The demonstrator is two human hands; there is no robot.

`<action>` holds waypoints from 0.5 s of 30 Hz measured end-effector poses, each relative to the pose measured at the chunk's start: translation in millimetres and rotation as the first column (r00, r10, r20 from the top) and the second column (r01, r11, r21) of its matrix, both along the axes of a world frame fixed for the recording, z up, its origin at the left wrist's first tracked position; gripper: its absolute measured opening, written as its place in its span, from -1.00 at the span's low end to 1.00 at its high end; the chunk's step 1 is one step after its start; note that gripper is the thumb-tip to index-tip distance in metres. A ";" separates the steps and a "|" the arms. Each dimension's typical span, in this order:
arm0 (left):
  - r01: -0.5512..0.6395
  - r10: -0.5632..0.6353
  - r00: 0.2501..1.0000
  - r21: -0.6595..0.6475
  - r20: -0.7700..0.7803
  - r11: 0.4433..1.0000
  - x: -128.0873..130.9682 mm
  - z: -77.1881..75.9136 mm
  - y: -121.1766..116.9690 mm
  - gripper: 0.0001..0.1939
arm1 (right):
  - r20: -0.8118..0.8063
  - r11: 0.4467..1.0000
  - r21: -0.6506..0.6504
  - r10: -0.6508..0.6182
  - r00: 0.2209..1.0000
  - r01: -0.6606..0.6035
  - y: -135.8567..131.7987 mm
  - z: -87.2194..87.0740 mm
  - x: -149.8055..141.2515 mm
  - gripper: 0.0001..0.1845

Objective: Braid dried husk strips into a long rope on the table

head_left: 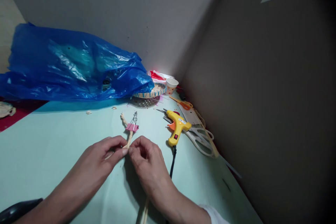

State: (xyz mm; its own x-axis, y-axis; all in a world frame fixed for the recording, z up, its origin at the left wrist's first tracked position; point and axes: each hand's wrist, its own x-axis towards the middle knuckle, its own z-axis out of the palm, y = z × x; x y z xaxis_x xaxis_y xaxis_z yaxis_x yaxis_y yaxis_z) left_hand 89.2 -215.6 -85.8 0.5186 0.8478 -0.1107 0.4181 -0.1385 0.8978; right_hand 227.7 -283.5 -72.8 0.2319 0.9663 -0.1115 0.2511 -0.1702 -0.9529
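A pale braided cord [130, 137] runs from my fingertips up to a pink binder clip [132, 127], which grips it with its wire handles raised. The cord's far end bends away to the left beyond the clip. My left hand [106, 154] pinches the cord between thumb and fingers. Right beside it, my right hand [148, 161] is closed in a pinch on the same cord, fingertips almost touching those of the left. Long pale strands [144, 211] trail down beneath my right wrist. The exact crossing of the strands is hidden by my fingers.
A yellow glue gun [178, 126] lies to the right, its black cord [173, 162] running toward me. Large white-handled scissors [201, 141] and orange-handled scissors [185, 105] lie along the wall. Behind are a blue plastic bag [76, 64], a woven basket [151, 93] and a paper cup [172, 85].
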 end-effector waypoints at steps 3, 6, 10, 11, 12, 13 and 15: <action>-0.010 0.015 0.999 0.101 -0.049 0.995 -1.1 1.7 2.1 -0.79 | 0.046 1.000 -0.015 -0.012 0.999 0.013 1.6 2.2 1.5 -0.80; 0.022 -0.019 0.999 0.057 -0.048 0.998 -1.4 2.7 1.5 -0.76 | 0.086 1.000 -0.021 -0.018 0.996 0.020 2.3 4.4 2.2 -0.83; 0.051 -0.044 0.998 -0.128 0.054 0.990 0.1 8.5 -1.9 -0.73 | 0.116 0.999 -0.006 -0.034 0.993 0.035 0.4 5.7 2.4 -0.83; 0.034 -0.020 0.996 -0.163 0.087 0.986 0.9 11.2 -2.5 -0.73 | 0.117 0.999 -0.007 -0.040 0.992 0.041 -0.2 5.6 2.4 -0.83; 0.007 0.015 0.994 -0.193 0.113 0.981 1.9 14.1 -2.8 -0.74 | 0.115 0.999 -0.006 -0.046 0.992 0.047 -0.8 5.4 2.4 -0.82; -0.021 0.051 0.990 -0.224 0.129 0.974 2.9 16.8 -2.7 -0.75 | 0.109 0.999 -0.005 -0.051 0.993 0.052 -1.2 5.1 2.4 -0.81; -0.068 0.109 0.985 -0.286 0.130 0.956 4.6 20.8 -1.4 -0.76 | 0.092 0.999 -0.002 -0.049 0.995 0.050 -1.6 4.1 2.9 -0.80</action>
State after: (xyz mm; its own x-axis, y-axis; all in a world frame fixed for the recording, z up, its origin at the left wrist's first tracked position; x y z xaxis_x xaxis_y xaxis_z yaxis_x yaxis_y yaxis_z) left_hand 93.8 -217.1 -65.1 0.4702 0.8368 -0.2803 0.2819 0.1585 0.9463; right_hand 230.6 -285.2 -68.6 0.2891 0.9529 -0.0916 0.3288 -0.1886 -0.9254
